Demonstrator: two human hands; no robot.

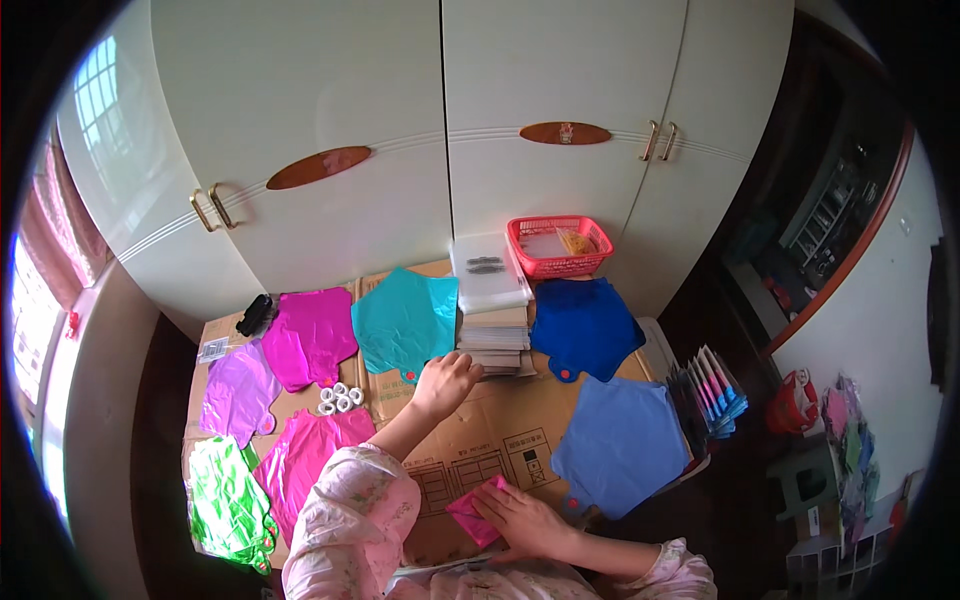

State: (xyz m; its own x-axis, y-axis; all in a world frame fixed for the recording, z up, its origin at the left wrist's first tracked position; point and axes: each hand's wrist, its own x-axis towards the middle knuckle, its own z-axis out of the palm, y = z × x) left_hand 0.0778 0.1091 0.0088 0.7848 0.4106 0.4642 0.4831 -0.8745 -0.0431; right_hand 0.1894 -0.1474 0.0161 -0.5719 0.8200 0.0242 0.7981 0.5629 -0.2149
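My right hand (525,522) lies flat with fingers stretched over a folded packet of pink foil (478,510) at the table's near edge. My left hand (448,387) reaches across to the near left corner of a stack of cards (496,338). Its fingers are curled closed, and whatever they pinch is hidden. Just left of it lies a flat teal foil balloon (405,322), star-like with a small tab. A bright pink foil balloon (305,455) is partly covered by my left sleeve. White rings (341,398) sit in a small group between them.
Other foil balloons lie around: magenta (308,338), lilac (240,395), green (228,500), dark blue (585,328), light blue (622,445). Clear plastic sleeves (488,275) and a red basket (560,247) stand at the back before cabinets (330,110). Upright packets (710,395) are at the right edge.
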